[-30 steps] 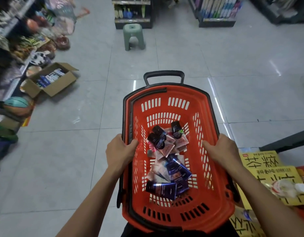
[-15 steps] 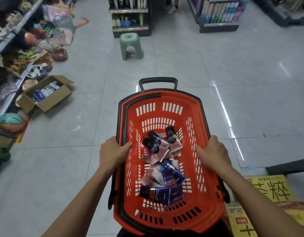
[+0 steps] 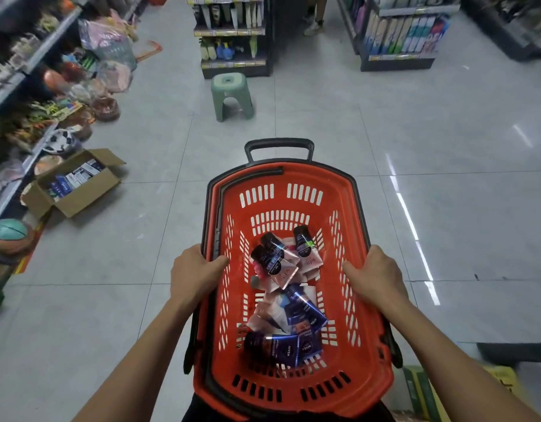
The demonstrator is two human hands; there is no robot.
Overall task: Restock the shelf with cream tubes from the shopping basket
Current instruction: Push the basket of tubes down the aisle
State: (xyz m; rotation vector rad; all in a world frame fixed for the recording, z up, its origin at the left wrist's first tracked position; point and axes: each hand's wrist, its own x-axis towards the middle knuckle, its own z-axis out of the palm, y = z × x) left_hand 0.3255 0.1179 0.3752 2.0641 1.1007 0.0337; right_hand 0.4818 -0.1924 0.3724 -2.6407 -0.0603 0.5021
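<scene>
I carry a red shopping basket (image 3: 293, 388) with a black rim in front of me. My left hand (image 3: 191, 272) grips its left rim and my right hand (image 3: 374, 274) grips its right rim, thumbs inside. Several cream tubes lie loose on the basket floor: pink tubes with black caps (image 3: 278, 263) toward the far end and dark blue tubes (image 3: 289, 348) nearer to me. A shelf unit (image 3: 232, 35) with hanging goods stands ahead across the tiled floor.
A green plastic stool (image 3: 231, 97) stands on the floor straight ahead. An open cardboard box (image 3: 76, 184) of goods sits at the left beside stocked shelves (image 3: 28, 86). Another shelf unit (image 3: 403, 32) is at the far right. Yellow boxes (image 3: 427, 391) lie at my lower right.
I have walked forward with the basket: the stool and far shelves are nearer, and the yellow boxes at the right have slid back. Both hands keep their grip on the rim.
</scene>
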